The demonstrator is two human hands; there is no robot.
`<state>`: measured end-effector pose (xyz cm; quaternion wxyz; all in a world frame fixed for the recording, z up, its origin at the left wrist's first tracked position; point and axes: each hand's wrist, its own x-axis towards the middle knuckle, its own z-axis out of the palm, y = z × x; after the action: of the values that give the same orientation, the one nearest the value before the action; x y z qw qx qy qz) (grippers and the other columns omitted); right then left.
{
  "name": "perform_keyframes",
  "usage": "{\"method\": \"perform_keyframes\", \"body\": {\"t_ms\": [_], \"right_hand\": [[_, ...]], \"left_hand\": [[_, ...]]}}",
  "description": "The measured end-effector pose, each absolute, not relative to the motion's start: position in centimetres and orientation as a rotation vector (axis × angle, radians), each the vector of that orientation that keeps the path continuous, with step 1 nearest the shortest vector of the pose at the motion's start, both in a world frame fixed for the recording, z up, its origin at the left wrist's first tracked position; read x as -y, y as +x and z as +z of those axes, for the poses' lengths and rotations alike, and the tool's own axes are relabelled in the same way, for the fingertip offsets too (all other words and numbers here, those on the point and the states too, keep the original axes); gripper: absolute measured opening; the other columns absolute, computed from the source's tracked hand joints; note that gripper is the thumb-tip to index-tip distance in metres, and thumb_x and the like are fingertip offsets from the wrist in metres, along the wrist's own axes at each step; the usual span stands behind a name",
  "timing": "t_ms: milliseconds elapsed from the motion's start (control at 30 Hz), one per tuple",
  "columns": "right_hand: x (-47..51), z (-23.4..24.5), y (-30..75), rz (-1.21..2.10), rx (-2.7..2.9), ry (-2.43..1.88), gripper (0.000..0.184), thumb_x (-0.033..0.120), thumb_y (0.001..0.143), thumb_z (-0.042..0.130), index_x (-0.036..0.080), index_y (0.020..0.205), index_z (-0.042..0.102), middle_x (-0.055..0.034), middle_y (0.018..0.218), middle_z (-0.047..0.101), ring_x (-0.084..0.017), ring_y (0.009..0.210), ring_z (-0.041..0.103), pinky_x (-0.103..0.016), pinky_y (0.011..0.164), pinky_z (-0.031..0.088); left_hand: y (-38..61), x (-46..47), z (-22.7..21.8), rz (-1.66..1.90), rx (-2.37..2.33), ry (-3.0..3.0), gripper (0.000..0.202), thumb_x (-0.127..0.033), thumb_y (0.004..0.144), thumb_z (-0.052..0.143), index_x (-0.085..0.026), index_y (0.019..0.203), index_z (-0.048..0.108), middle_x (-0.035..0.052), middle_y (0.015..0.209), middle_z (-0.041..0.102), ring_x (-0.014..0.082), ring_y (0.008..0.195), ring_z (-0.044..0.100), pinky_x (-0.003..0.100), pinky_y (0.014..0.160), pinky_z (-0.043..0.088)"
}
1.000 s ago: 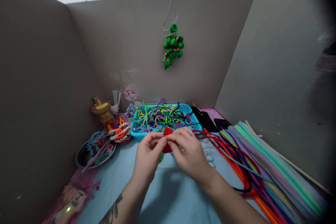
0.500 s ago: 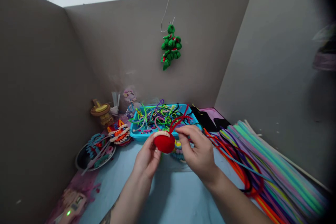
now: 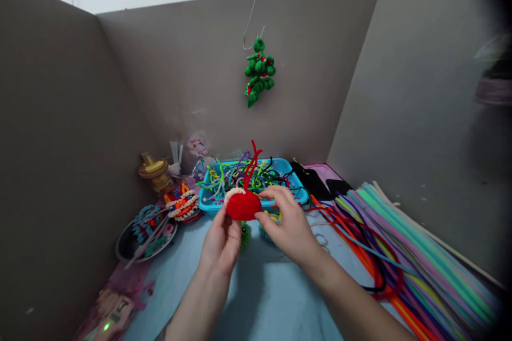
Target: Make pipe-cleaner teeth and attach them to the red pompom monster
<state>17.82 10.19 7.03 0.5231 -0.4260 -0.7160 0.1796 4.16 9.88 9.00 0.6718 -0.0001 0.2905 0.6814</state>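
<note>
My left hand (image 3: 224, 237) grips a rounded red pipe-cleaner piece (image 3: 244, 205) from its lower left. A cream twisted trim (image 3: 234, 193) runs along the piece's upper left edge, and loose red stems (image 3: 250, 165) stick up from its top. On the right, my right hand (image 3: 286, 218) has its thumb and forefinger at the piece's edge, with the thumb tip against it. Below the hands, a green fuzzy item (image 3: 244, 235) and a yellow and blue fuzzy item (image 3: 270, 226) lie on the blue table cover (image 3: 280, 298), partly hidden.
A blue tray (image 3: 208, 205) of tangled stem scraps stands behind the hands. Bundled colored pipe cleaners (image 3: 420, 256) lie at right. At left are a metal bowl (image 3: 120, 250), an orange and cream piece (image 3: 183, 202) and a gold-lidded cup (image 3: 155, 168). A green ornament (image 3: 260, 72) hangs on the grey partition (image 3: 180, 64).
The red piece has turned and shifted slightly left and up, and its loose stems now point upward. My right hand has moved from the stems to the piece's right edge.
</note>
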Motion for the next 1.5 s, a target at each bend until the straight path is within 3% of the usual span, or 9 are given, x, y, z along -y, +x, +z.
{"method": "perform_keyframes", "body": {"t_ms": [267,600,800,933,1167,1500], "right_hand": [[-9.9,7.2,17.6,0.588,1.696,-0.933,0.025,0.014,0.076,0.061,0.019,0.100,0.057,-0.0088,0.110,0.055,-0.021,0.105,0.055,-0.035,0.084,0.052],[-10.3,6.7,18.0,0.450,1.712,-0.923,0.039,0.002,0.070,0.049,0.021,0.103,0.056,-0.0085,0.112,0.056,-0.022,0.108,0.054,-0.039,0.088,0.050],[-10.3,6.6,18.1,0.476,1.724,-0.858,0.042,-0.002,0.069,0.044,0.023,0.101,0.055,-0.0085,0.115,0.052,-0.021,0.114,0.050,-0.041,0.094,0.046],[-10.0,6.7,17.8,0.513,1.743,-0.831,0.041,-0.002,0.072,0.044,0.023,0.103,0.055,-0.0091,0.119,0.049,-0.021,0.116,0.048,-0.042,0.097,0.044],[-9.8,6.8,17.6,0.443,1.730,-0.849,0.033,0.002,0.074,0.051,0.023,0.099,0.057,-0.0092,0.117,0.051,-0.022,0.111,0.053,-0.042,0.094,0.047],[-9.5,6.9,17.1,0.368,1.821,-0.845,0.030,0.007,0.078,0.051,0.022,0.104,0.057,-0.0096,0.116,0.055,-0.022,0.109,0.055,-0.041,0.095,0.047]], "left_hand": [[4.3,-9.6,8.1,1.565,-0.524,0.083,0.033,-0.008,0.096,0.033,-0.008,0.112,0.062,0.0082,0.083,0.074,0.0116,0.073,0.071,0.017,0.070,0.058],[5.0,-8.9,8.2,1.507,-0.599,0.076,0.027,-0.009,0.093,0.042,-0.011,0.106,0.066,0.0086,0.096,0.073,0.0097,0.068,0.070,0.015,0.062,0.058],[4.7,-9.2,7.9,1.514,-0.549,0.103,0.031,-0.010,0.095,0.037,-0.011,0.099,0.067,0.0080,0.090,0.074,0.0108,0.075,0.070,0.016,0.067,0.058],[4.2,-9.6,7.9,1.512,-0.508,0.124,0.034,-0.010,0.096,0.034,-0.012,0.106,0.066,0.0075,0.089,0.074,0.0109,0.077,0.070,0.017,0.073,0.056],[3.7,-9.6,8.3,1.529,-0.508,0.111,0.036,-0.009,0.096,0.031,-0.012,0.115,0.062,0.0069,0.088,0.074,0.0110,0.074,0.071,0.016,0.071,0.056],[3.6,-9.1,8.0,1.589,-0.467,0.282,0.030,-0.004,0.089,0.041,-0.013,0.098,0.068,0.0072,0.095,0.073,0.0126,0.085,0.069,0.019,0.079,0.056]]}}
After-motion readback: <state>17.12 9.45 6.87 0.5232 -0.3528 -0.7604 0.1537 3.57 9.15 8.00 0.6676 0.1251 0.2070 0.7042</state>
